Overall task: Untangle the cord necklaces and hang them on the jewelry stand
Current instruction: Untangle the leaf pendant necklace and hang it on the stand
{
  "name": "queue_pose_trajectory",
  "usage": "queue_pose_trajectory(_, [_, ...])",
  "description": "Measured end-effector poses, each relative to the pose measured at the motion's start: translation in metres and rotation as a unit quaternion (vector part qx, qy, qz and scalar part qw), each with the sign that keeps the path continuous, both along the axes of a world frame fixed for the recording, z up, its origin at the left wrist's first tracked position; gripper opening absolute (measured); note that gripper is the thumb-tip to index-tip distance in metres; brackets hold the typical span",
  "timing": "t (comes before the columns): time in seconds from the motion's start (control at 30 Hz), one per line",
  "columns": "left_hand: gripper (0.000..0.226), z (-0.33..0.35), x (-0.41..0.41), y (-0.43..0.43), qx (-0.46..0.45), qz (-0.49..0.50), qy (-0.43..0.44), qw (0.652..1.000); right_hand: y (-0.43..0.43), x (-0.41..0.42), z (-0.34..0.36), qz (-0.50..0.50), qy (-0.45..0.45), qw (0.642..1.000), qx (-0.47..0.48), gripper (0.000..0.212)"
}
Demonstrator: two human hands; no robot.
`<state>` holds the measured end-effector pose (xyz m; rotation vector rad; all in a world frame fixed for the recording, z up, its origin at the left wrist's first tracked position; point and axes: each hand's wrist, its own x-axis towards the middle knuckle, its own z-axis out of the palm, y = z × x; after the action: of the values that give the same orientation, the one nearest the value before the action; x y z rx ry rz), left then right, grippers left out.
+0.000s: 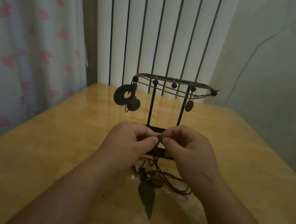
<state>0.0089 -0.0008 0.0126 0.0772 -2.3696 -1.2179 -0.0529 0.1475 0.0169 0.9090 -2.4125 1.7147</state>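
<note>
Both hands are up in front of the stand (151, 108). Left hand (129, 138) and right hand (186, 149) meet tip to tip, with the fingers (153, 140) of each pinched narrow on a small knot (160, 138) in the brown cord. Below the knot the cord drops to the loose tangle (173, 180) on the desk (40, 153), at the near side, with beads (146, 174), a small flat stone (157, 182) and a feather pendant (146, 196) lying there. Three pendants already hang off the stand's top bar: ring (121, 95), disc (133, 104), oval (189, 105).

Our read: we're picking the knot open, not hanging yet. To do it well:
- Pinch close on either side of the knot.
- Push cord into it rather than pull apart, since pulling likely tightens it.
- Work one strand loose, then feed the free end back through.
- Leave the feather and beads resting on the desk so their weight doesn't load the knot.
- Stay clear of the stand base so we don't knock it.

We can't tell how many strands run through the knot; it's too dark and small.
</note>
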Motion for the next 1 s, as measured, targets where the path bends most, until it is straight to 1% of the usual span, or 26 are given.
queue_pose_trajectory(0.13, [0.014,-0.0019,-0.0007,0.0008,-0.010,0.004,0.006,1.000,0.0015,0.0000,0.0008,0.008,-0.005,1.000,-0.004,0.017])
queue_pose_trajectory(0.37, [0.014,-0.0028,-0.0013,0.0009,-0.021,0.021,0.021,0.999,-0.0007,-0.0010,-0.0006,0.000,0.036,0.999,0.034,0.011])
queue_pose_trajectory(0.5, [0.013,-0.0022,-0.0021,-0.0004,-0.012,0.021,0.019,1.000,-0.0017,-0.0022,-0.0029,0.008,0.027,0.999,0.028,0.013])
queue_pose_trajectory(0.57, [0.013,-0.0022,-0.0023,-0.0012,-0.011,0.019,0.017,1.000,-0.0025,-0.0027,-0.0040,0.000,0.039,0.998,0.048,0.016])
queue_pose_trajectory(0.73, [0.016,-0.0010,-0.0026,0.0002,0.000,0.026,0.024,0.999,-0.0026,-0.0037,-0.0069,-0.021,0.072,0.995,0.066,0.013])
queue_pose_trajectory(0.9, [0.012,-0.0025,-0.0033,0.0008,0.009,0.017,0.001,1.000,-0.0046,-0.0021,-0.0080,-0.021,0.081,0.993,0.077,0.014])
queue_pose_trajectory(1.0, [0.014,-0.0019,-0.0034,0.0008,0.016,0.020,-0.004,1.000,-0.0044,-0.0014,-0.0071,-0.017,0.081,0.993,0.087,0.015])
